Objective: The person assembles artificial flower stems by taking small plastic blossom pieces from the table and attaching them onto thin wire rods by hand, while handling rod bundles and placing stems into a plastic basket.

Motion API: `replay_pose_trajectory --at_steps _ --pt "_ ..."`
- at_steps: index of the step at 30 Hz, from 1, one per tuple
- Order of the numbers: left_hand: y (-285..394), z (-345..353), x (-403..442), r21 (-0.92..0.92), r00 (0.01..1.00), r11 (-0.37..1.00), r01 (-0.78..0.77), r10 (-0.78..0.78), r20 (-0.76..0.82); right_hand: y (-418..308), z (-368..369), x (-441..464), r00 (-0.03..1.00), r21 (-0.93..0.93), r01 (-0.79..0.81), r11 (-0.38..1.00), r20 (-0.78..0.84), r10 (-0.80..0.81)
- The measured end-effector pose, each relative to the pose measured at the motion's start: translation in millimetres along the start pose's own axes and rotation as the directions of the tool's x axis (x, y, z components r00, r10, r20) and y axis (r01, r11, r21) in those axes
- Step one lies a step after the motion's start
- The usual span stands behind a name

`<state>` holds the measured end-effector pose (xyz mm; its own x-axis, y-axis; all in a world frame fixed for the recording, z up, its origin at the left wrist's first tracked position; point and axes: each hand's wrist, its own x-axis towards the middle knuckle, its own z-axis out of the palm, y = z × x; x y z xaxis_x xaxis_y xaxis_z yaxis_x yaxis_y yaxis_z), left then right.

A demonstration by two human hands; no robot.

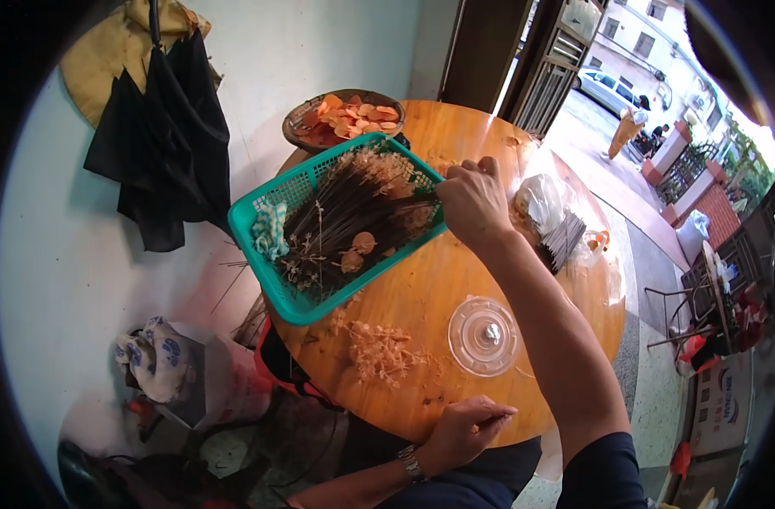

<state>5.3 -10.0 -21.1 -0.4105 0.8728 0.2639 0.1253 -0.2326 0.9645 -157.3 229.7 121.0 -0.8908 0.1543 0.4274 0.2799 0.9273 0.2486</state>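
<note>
My right hand [474, 202] is at the right rim of a green plastic basket [298, 310], its fingers closed round the ends of some dark thin stems [417, 202]. Bundles of dried flowers [379, 170] on dark stems fill the basket, with a few round orange-brown discs [364, 243] among them. My left hand [471, 427], wearing a metal watch [411, 463], rests by the table's near edge. Its thumb and fingertips are pressed together; whatever they hold is too small to make out. Above it lies a clear round plastic lid [483, 335].
Loose dried flower sprigs [383, 352] lie on the round wooden table [438, 394]. Behind the basket stands a woven bowl of orange petal-like pieces [354, 117]. Right of my arm are a plastic bag [540, 202] and a grey stick bundle [564, 240]. A black umbrella [163, 144] hangs left.
</note>
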Motion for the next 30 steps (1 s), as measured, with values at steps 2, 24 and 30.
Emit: replay_pose_trajectory --at_steps 2,24,30 --pt "3.5 -3.0 0.1 0.042 1.000 0.999 0.021 -0.021 0.011 0.7 0.6 -1.1 1.000 0.013 0.007 1.000 -0.029 -0.006" --pt "-0.1 7.5 -4.9 -0.110 0.986 0.981 0.158 -0.163 -0.040 18.7 -70.0 -293.1 0.559 0.945 -0.035 -0.326 0.289 0.778" --pt "3.6 7.0 1.7 0.006 0.997 0.997 0.072 -0.071 -0.029 -31.1 -52.2 -369.6 0.441 0.691 0.192 -0.697 0.574 0.690"
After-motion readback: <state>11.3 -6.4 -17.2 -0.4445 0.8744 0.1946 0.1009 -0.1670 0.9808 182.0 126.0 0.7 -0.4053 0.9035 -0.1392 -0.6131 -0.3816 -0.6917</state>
